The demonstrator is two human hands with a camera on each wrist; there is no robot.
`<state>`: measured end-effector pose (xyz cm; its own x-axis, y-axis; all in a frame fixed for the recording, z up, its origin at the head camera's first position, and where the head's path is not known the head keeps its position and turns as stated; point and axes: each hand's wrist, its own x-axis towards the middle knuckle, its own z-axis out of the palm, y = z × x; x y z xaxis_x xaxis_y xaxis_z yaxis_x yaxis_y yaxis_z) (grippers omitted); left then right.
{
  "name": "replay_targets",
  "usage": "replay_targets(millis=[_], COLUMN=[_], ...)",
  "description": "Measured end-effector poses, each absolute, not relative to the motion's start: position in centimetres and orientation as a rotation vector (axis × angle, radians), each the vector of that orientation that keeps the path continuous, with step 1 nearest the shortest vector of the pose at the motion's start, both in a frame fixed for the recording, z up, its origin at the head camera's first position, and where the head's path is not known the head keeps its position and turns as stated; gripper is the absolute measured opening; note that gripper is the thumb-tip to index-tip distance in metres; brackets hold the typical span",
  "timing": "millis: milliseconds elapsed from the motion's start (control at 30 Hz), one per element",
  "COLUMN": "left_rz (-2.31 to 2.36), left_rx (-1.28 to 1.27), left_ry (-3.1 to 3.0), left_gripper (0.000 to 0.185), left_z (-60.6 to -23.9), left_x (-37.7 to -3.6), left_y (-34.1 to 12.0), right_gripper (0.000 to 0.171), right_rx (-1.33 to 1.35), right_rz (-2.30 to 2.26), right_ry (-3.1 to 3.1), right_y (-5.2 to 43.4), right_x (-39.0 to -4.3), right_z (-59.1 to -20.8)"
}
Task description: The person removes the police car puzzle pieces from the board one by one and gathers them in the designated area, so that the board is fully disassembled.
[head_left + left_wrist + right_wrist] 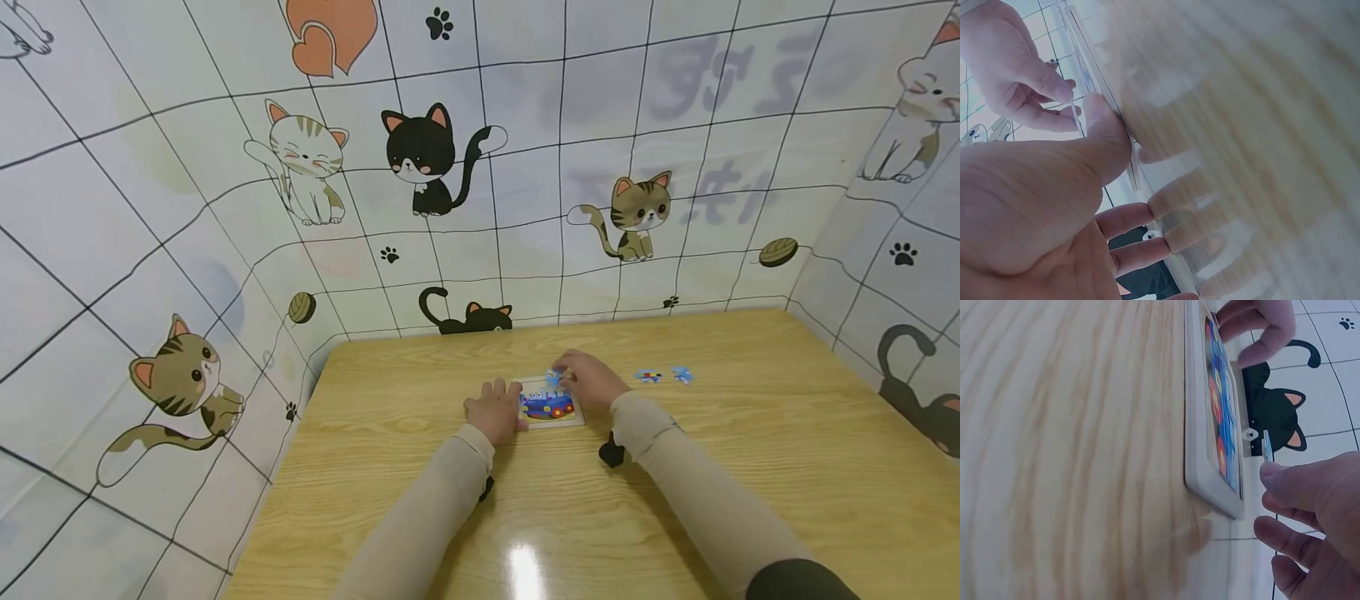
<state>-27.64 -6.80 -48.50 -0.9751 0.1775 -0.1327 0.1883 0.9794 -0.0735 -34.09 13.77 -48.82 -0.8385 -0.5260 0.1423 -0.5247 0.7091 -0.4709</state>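
"What can you make out from where you're standing?"

"Closest are two pale sleeves (420,517) reaching over the desk (360,467). Between the hands lies the puzzle tray (558,423), flat on the wood, its light rim facing us and a blue vehicle picture (547,406) with red wheels inside it."

"And the left hand (493,412)?"

"At the tray's left side, fingers spread and fairly straight, thumb up against the edge. I'd say it's steadying the thing, not gripping it."

"The right hand (595,379) looks busier."

"It is. Thumb and finger pinch a small blue puzzle piece (553,379) over the tray's far part, lifted clear of the board and more or less level. So I'd judge the step in hand is fitting that piece."

"What does the next move call for?"

"Turning it to match its gap, I'd think, then lowering it gently and pressing it flat while the tray is kept from sliding. I can't tell which gap it suits; the fingers cover too much."

"Is that the last one?"

"Doesn't look it. Beyond the right wrist, two loose pieces (682,375) lie side by side on the desk, apart from the tray."

"And past those?"

"Just the wall (525,250) with its cartoon cats."
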Motion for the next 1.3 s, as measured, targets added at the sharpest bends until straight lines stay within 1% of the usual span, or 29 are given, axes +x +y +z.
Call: replay_targets(millis=[267,600,1067,1300], left_rz=[-0.186,-0.18,-0.165,-0.148], left_rx=[0.308,0.322,0.331,0.337], left_ry=[2.996,3.015,3.019,3.034], left_gripper=[0.056,0.055,0.053,0.052], left_z=[-48.5,-48.1,-48.1,-48.0], left_x=[-27.4,-27.2,-27.2,-27.1], left_y=[-7.0,-6.9,-6.9,-6.9], right_gripper=[0.031,0.029,0.026,0.026], right_rx=[-0.857,-0.736,-0.679,-0.655], right_rz=[-0.802,-0.815,-0.761,-0.751], right_ry=[2.909,2.918,2.981,2.995], right_y=[15.7,18.1,21.9,22.9], right_x=[-34.6,-34.8,-35.2,-35.0], right_z=[-49.4,-49.0,-49.3,-49.4])
